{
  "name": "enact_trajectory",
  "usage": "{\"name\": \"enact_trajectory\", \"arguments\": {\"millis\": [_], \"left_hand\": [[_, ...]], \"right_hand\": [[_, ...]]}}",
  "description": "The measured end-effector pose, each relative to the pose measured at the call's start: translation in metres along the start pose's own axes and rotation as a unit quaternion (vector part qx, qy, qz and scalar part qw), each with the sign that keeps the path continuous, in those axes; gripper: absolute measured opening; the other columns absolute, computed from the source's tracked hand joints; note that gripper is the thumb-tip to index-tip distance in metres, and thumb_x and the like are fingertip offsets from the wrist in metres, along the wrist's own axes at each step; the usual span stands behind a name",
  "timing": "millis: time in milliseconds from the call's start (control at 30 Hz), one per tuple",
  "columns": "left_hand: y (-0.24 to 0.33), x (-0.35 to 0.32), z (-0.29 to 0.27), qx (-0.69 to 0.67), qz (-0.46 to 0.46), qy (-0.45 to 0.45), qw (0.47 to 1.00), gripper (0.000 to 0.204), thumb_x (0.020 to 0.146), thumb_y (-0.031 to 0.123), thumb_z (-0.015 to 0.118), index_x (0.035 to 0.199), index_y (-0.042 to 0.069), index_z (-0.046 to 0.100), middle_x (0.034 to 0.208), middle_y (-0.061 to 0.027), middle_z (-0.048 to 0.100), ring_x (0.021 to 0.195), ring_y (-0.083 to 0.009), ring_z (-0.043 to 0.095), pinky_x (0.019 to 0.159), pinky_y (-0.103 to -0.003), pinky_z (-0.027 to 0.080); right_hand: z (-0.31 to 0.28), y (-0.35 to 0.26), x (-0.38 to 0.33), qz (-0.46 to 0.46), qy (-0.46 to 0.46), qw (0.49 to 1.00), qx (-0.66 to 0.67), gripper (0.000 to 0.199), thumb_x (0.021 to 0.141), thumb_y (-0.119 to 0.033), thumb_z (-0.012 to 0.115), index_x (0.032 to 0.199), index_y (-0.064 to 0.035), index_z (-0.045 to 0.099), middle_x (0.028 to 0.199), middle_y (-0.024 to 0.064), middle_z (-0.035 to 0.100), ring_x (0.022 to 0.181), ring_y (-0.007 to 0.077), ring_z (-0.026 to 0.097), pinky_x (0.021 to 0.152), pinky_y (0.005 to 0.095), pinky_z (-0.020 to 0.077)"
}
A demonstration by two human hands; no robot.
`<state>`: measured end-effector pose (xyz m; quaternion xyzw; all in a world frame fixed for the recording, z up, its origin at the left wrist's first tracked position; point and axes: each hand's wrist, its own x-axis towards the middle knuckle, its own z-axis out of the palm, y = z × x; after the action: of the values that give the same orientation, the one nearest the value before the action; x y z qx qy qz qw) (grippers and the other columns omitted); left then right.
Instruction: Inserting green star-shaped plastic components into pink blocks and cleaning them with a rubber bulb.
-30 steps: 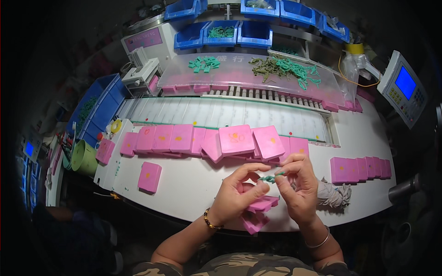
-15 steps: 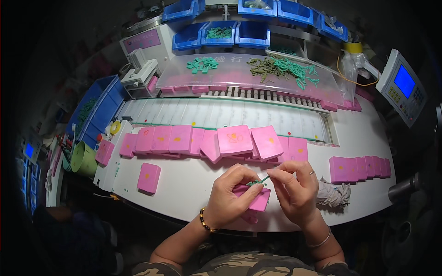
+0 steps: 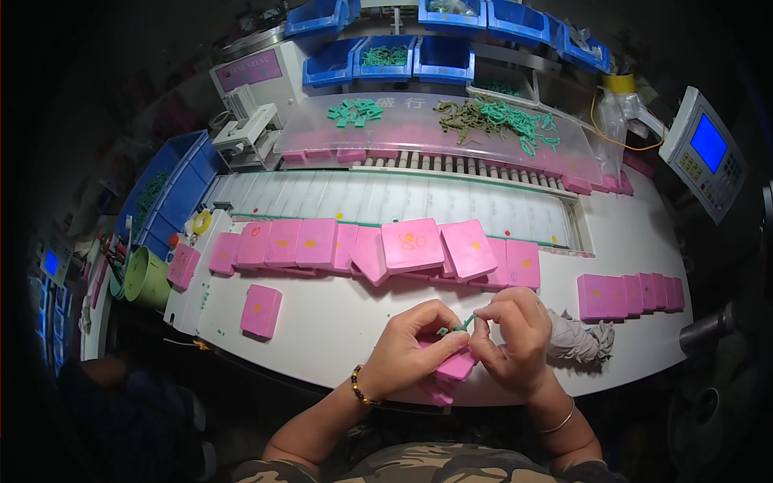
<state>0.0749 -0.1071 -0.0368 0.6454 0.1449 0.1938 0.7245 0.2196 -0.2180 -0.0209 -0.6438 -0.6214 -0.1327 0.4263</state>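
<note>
Close to the table's near edge, my left hand (image 3: 407,348) is closed around a pink block (image 3: 457,367) that looks like a rubber mould. Its thumb and forefinger also press at a thin, knobbly green piece (image 3: 456,328), wax-like, just above the block. My right hand (image 3: 517,338) pinches the other end of this green piece between thumb and fingertips. More pink shows beneath the left hand, but whether it is a second block or the other mould half I cannot tell. A single pink block (image 3: 262,311) lies apart on the left.
Beyond my hands runs a row of overlapping pink blocks (image 3: 316,243); another row (image 3: 609,298) stands at right. A crumpled grey cloth (image 3: 581,340) lies beside my right hand. Farther back are a white slatted strip (image 3: 386,201), a clear shelf with green pieces (image 3: 515,121) and blue bins (image 3: 443,60).
Both hands have tilted slightly, and the right one has curled in and moved down closer to the left. The green piece shows more plainly between them.
</note>
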Motion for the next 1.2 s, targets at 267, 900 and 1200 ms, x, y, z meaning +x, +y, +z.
{"name": "enact_trajectory", "arguments": {"millis": [267,900,1200], "left_hand": [[0.004,-0.003,-0.031,0.047,-0.072,-0.011,0.996,0.01,0.089,0.007,0.069,0.093,0.001,0.061,0.086,0.0013,0.061,0.079,-0.0027,0.056,0.069,-0.019,0.046],[0.055,0.005,-0.152,-0.094,0.052,0.326,0.939,0.034,0.094,0.027,0.053,0.118,0.003,0.06,0.098,-0.0113,0.07,0.077,-0.0197,0.069,0.069,-0.03,0.054],[0.005,0.008,-0.06,-0.345,-0.039,0.176,0.921,0.037,0.097,0.039,0.055,0.106,0.004,0.058,0.087,-0.0115,0.064,0.072,-0.0198,0.064,0.059,-0.029,0.053]], "right_hand": [[0.005,0.007,0.001,0.334,-0.001,0.883,0.33,0.012,0.085,-0.002,0.056,0.074,-0.0002,0.052,0.071,0.0079,0.051,0.063,0.0168,0.047,0.058,0.0312,0.039],[-0.074,0.031,-0.023,0.153,-0.174,0.968,-0.101,0.066,0.068,-0.014,0.079,0.127,-0.0018,0.053,0.117,0.019,0.054,0.106,0.0377,0.053,0.094,0.0441,0.0395],[-0.108,0.06,-0.037,0.225,-0.407,0.878,0.114,0.099,0.066,-0.02,0.085,0.148,-0.0015,0.032,0.124,0.0236,0.052,0.114,0.0361,0.053,0.098,0.0373,0.042]]}}
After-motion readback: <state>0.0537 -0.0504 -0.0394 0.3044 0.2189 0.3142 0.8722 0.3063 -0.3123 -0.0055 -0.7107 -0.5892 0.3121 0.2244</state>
